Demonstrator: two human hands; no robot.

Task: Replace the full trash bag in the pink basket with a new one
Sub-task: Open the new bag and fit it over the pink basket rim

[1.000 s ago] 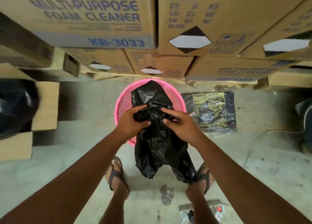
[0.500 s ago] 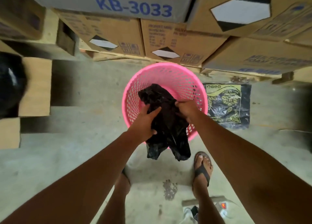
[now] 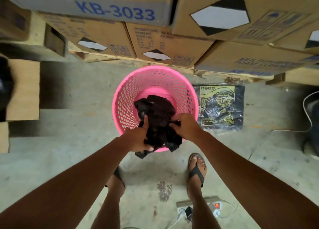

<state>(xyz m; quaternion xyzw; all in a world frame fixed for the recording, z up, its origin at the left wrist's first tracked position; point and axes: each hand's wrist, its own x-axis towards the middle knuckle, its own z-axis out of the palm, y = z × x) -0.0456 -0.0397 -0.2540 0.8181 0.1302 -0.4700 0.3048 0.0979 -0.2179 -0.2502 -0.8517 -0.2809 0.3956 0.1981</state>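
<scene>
A pink perforated basket (image 3: 131, 97) stands on the concrete floor in front of me. A crumpled black trash bag (image 3: 158, 113) hangs partly inside it, draped over the near rim. My left hand (image 3: 138, 139) grips the bag's lower left part at the rim. My right hand (image 3: 185, 126) pinches the bag's right edge just above the rim. The basket's pink bottom shows beyond the bag.
A flat pack of black bags (image 3: 221, 106) with a yellow label lies right of the basket. Stacked cardboard boxes (image 3: 120, 5) on pallets stand behind it. A dark bulging bag (image 3: 4, 90) sits at the far left edge. A power strip (image 3: 207, 206) and cables lie by my feet.
The bag has come down from above the basket into it. Both hands lowered with it to the near rim, and the view moved closer over the basket.
</scene>
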